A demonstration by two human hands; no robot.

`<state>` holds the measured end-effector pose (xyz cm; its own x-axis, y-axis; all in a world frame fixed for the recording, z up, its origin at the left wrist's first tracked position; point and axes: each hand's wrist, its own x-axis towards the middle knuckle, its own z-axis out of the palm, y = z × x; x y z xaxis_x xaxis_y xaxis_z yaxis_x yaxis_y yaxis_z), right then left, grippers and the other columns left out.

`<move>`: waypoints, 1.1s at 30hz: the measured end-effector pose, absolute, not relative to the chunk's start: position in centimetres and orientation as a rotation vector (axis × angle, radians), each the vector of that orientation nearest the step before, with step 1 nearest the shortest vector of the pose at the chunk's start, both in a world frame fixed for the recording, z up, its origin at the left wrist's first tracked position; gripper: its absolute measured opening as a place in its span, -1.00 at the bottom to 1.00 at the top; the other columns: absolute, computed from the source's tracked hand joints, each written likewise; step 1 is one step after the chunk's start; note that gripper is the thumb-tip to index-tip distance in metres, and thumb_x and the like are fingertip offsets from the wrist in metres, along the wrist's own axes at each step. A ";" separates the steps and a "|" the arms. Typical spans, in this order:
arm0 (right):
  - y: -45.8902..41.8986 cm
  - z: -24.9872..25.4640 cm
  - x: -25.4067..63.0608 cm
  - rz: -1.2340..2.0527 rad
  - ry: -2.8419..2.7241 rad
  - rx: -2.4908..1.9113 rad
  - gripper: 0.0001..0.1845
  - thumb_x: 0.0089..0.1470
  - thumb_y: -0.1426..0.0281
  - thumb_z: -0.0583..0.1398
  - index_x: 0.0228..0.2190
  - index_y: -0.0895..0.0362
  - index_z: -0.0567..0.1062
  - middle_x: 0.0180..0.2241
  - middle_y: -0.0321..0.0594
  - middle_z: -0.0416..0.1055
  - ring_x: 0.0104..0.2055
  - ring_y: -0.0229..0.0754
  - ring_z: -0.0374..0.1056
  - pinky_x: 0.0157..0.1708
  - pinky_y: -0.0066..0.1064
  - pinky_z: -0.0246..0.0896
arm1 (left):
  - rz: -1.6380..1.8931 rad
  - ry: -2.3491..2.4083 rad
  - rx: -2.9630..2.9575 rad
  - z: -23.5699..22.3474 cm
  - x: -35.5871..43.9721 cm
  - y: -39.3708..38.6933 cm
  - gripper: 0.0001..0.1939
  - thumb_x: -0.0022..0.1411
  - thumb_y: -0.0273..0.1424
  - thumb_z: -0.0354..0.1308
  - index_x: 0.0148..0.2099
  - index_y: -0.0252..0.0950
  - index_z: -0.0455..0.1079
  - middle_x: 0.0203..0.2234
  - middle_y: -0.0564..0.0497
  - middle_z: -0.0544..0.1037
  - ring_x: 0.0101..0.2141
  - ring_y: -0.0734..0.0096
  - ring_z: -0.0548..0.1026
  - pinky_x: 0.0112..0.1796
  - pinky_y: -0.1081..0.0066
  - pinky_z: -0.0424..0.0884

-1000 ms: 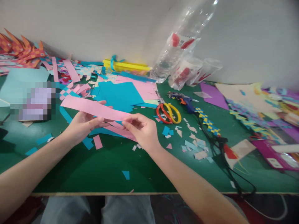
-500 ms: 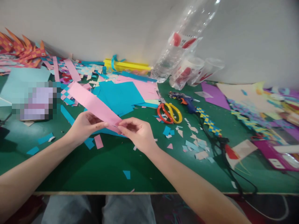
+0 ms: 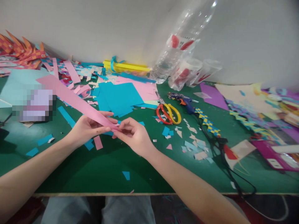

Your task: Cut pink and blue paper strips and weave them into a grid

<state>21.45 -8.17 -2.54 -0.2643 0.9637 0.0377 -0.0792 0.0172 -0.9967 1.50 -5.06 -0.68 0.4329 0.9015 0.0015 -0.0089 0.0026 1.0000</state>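
A long pink paper strip [image 3: 74, 99] slants up and left from between my hands, raised over the green table [image 3: 93, 174]. My left hand [image 3: 90, 129] grips it near its lower end, thumb below and fingers behind. My right hand [image 3: 133, 135] pinches the very end, where the strip looks curled or folded; the fingertips hide the exact shape. Beyond the hands lie blue paper sheets [image 3: 121, 96] on top of pink sheets [image 3: 147, 90]. A small pink scrap [image 3: 98, 142] and a blue strip [image 3: 66, 116] rest near my left hand.
Scissors [image 3: 168, 112] with red and yellow handles lie right of the sheets, beside a blue glue gun [image 3: 185, 102] with a black cord. Paper scraps [image 3: 196, 144] scatter at right. A plastic bottle [image 3: 184, 40] and wrapped cups [image 3: 187, 71] stand by the wall. A blurred-out item [image 3: 38, 104] sits left.
The pink strip has swung leftward and turned more edge-on, its far end now further left. My right hand has shifted slightly left, still pinching the near end.
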 end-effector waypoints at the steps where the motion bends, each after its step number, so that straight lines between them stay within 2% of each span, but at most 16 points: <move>1: -8.2 -2.6 21.5 1.404 -1.362 -1.013 -0.74 -0.03 0.32 0.35 -0.32 0.04 0.39 -0.40 -0.34 0.57 -0.34 -0.20 0.56 -0.33 -0.38 0.46 | 0.874 0.880 1.383 -0.6 1.5 -5.1 -0.56 0.10 -0.36 0.37 0.04 -0.23 0.45 -0.12 -0.06 0.63 -0.11 0.19 0.60 -0.10 0.33 0.56; 4: -8.1 -2.7 21.6 1.372 -1.398 -1.085 -0.63 -0.03 0.28 0.36 -0.17 0.03 0.43 -0.37 -0.29 0.61 -0.30 -0.15 0.57 -0.29 -0.32 0.49 | 0.869 0.902 1.405 -0.6 1.6 -5.1 -0.57 0.12 -0.34 0.36 0.05 -0.23 0.45 -0.10 -0.08 0.62 -0.09 0.19 0.59 -0.08 0.31 0.55; 9: -8.0 -2.6 21.6 1.350 -1.450 -1.129 -0.79 0.01 0.22 0.32 -0.34 0.07 0.58 -0.38 -0.26 0.60 -0.34 -0.15 0.56 -0.29 -0.30 0.49 | 0.859 0.976 1.479 -0.6 1.6 -5.1 -0.80 0.13 -0.28 0.34 -0.18 -0.20 0.57 -0.04 -0.07 0.60 -0.02 0.12 0.55 -0.06 0.30 0.54; 13: -8.0 -2.8 21.5 1.348 -1.489 -1.135 -0.81 0.02 0.21 0.31 -0.36 0.06 0.59 -0.43 -0.29 0.58 -0.37 -0.18 0.54 -0.29 -0.30 0.47 | 0.846 0.978 1.536 -0.5 1.8 -5.1 -0.80 0.13 -0.26 0.33 -0.19 -0.18 0.58 -0.04 -0.06 0.59 0.02 0.11 0.52 -0.05 0.27 0.53; 16: -8.3 -2.8 21.2 1.460 -1.423 -1.110 -0.78 -0.05 0.22 0.36 -0.39 0.09 0.56 -0.43 -0.26 0.58 -0.39 -0.17 0.55 -0.26 -0.26 0.48 | 0.792 0.935 1.554 -0.3 2.1 -5.1 -0.71 0.16 -0.23 0.29 -0.09 -0.22 0.55 -0.06 -0.10 0.60 -0.02 0.13 0.54 -0.06 0.25 0.54; 20: -8.8 -2.3 20.6 1.663 -1.315 -1.067 -0.72 -0.16 0.21 0.41 -0.42 0.11 0.54 -0.45 -0.24 0.58 -0.41 -0.17 0.54 -0.28 -0.24 0.49 | 0.706 0.850 1.574 -0.4 2.3 -5.1 -0.53 0.25 -0.18 0.19 0.16 -0.21 0.39 -0.04 -0.14 0.59 -0.16 0.19 0.60 -0.22 0.29 0.58; 24: -8.6 -1.9 20.7 1.644 -1.182 -1.000 -0.75 -0.18 0.22 0.42 -0.43 0.06 0.57 -0.36 -0.26 0.59 -0.29 -0.17 0.53 -0.32 -0.33 0.45 | 0.774 0.843 1.631 -0.7 2.4 -5.0 -0.49 0.33 -0.15 0.07 0.26 -0.19 0.26 0.03 -0.15 0.53 -0.08 0.21 0.56 -0.13 0.30 0.54; 26: -8.1 -2.0 21.0 1.579 -1.083 -0.993 -0.77 -0.20 0.24 0.43 -0.45 0.03 0.58 -0.35 -0.28 0.58 -0.27 -0.19 0.50 -0.32 -0.35 0.43 | 0.829 0.888 1.687 -0.9 2.4 -5.0 -0.53 0.35 -0.16 0.05 0.22 -0.23 0.29 -0.02 -0.15 0.55 -0.07 0.23 0.54 -0.10 0.30 0.51; 28: -7.7 -2.3 21.3 1.566 -0.963 -1.023 -0.77 -0.22 0.23 0.45 -0.46 0.02 0.59 -0.41 -0.32 0.56 -0.32 -0.22 0.48 -0.29 -0.34 0.43 | 0.835 0.968 1.776 -0.9 2.4 -5.2 -0.61 0.35 -0.18 0.04 0.11 -0.26 0.39 -0.11 -0.13 0.58 -0.12 0.24 0.55 -0.12 0.32 0.51; 33: -7.3 -2.8 21.5 1.641 -0.840 -1.023 -0.73 -0.25 0.20 0.46 -0.47 0.03 0.58 -0.42 -0.30 0.56 -0.34 -0.23 0.48 -0.15 -0.24 0.45 | 0.753 1.122 2.000 0.0 2.8 -5.7 -0.69 0.34 -0.19 0.01 -0.08 -0.22 0.50 -0.23 -0.05 0.61 -0.25 0.28 0.56 -0.21 0.36 0.46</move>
